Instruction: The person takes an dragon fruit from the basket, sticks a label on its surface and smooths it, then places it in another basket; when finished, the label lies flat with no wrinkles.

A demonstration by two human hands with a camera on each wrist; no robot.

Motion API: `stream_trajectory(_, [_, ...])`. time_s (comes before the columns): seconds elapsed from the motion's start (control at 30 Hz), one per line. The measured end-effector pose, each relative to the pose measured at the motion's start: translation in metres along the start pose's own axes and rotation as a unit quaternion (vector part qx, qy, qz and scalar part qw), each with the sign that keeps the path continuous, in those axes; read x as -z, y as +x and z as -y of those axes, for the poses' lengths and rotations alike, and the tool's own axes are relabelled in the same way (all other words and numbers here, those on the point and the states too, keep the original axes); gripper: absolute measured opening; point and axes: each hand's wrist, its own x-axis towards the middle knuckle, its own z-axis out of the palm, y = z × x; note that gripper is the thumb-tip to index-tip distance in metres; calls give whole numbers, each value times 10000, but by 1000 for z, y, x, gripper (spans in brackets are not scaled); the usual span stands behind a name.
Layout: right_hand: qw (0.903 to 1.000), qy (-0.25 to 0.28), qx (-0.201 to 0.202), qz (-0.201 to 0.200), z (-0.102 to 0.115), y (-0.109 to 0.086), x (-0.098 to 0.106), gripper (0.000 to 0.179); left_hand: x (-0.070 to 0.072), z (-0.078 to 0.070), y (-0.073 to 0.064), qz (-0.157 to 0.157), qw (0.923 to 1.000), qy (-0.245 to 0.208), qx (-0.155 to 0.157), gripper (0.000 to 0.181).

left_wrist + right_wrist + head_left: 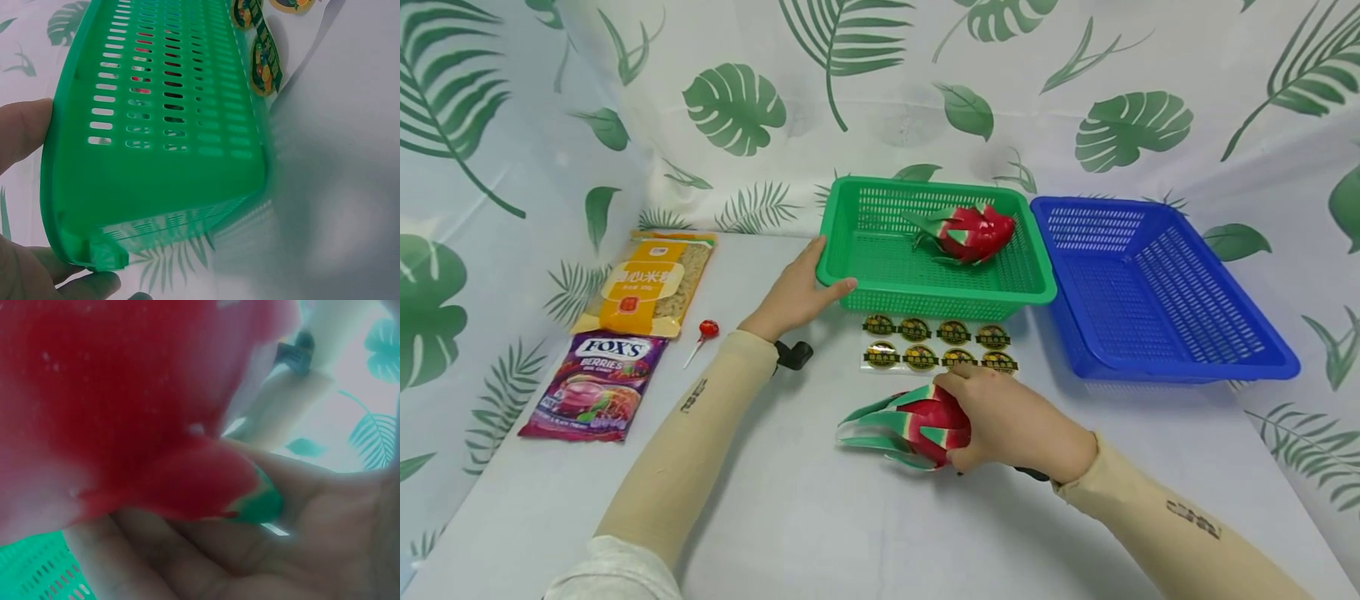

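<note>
Here, a red dragon fruit [921, 425] is grasped by the right hand [1011, 412], at six o'clock from the green basket [936, 293], which is gripped at nine o'clock by the left hand [797, 292]!

The person's right hand [1018, 417] grips a dragon fruit [925, 425] above or on the white table [790, 517], its green leaves pointing left. The left hand [793, 292] holds the near left corner of a green basket [925, 300], inside which a second dragon fruit [976, 237] lies. A blue basket [1180, 367] stands just beside it on the right. A sheet of stickers [919, 356] lies between the green basket and the gripped fruit. At the left lie a yellow bag [642, 283], a purple candy bag [597, 387] and a red lollipop [708, 329]
</note>
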Motion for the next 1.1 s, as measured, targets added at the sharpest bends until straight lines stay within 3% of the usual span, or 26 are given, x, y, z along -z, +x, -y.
stream_trajectory(0.17, [9995, 263, 17, 164, 5, -6, -2, 57, -1, 2, 1, 16, 10000, -40, 24, 99])
stream_trajectory(0.3, [9989, 422, -16, 198, 5, -7, -4, 65, -1, 2, 0, 13, 10000, -67, 39, 99])
stream_trajectory(0.73, [9922, 1196, -294, -167, -9, -16, -13, 75, -4, 4, 2, -70, 9999, -82, 24, 98])
stream_trajectory(0.9, [9899, 1338, -155, -443, -17, -17, -15, 69, -8, 6, -4, -377, 9992, -144, 21, 99])
stream_trajectory(1.0, [9876, 1466, -154, -533, -23, -18, -13, 68, -12, 9, -13, -777, 9965, -284, 87, 97])
stream_trajectory(1.1, [9842, 1671, -282, -511, -30, -20, -9, 69, -17, 15, -23, -1215, 9911, -503, 200, 82])
